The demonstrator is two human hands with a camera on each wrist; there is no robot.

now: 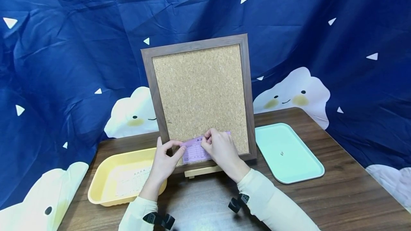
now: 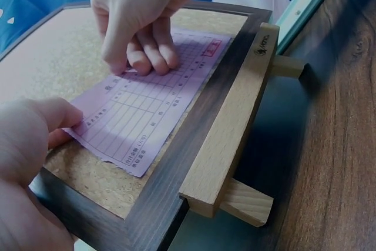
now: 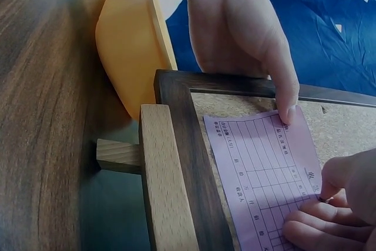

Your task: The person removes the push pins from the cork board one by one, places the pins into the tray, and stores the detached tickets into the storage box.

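A purple receipt slip (image 1: 193, 149) with a printed grid lies against the lower part of a framed cork board (image 1: 202, 88). My left hand (image 1: 165, 158) pinches the slip's upper left corner between thumb and index finger. Over the slip's top edge, near its middle, my right hand (image 1: 222, 149) has its fingers curled, thumb and index finger pressed together. Between them the right wrist view shows a small dark pin (image 3: 321, 199), mostly hidden by the fingertips. The slip's lower left corner (image 2: 138, 171) hangs free in the left wrist view, and a red stamp marks its right end.
The board leans on a wooden easel (image 2: 235, 127). To the left stands a yellow tray (image 1: 99, 177) holding white printed paper (image 1: 133, 183). On the right, a mint green tray (image 1: 289, 145) carries a few tiny metallic bits (image 1: 282, 153). Behind hangs a blue cloth (image 1: 199, 6).
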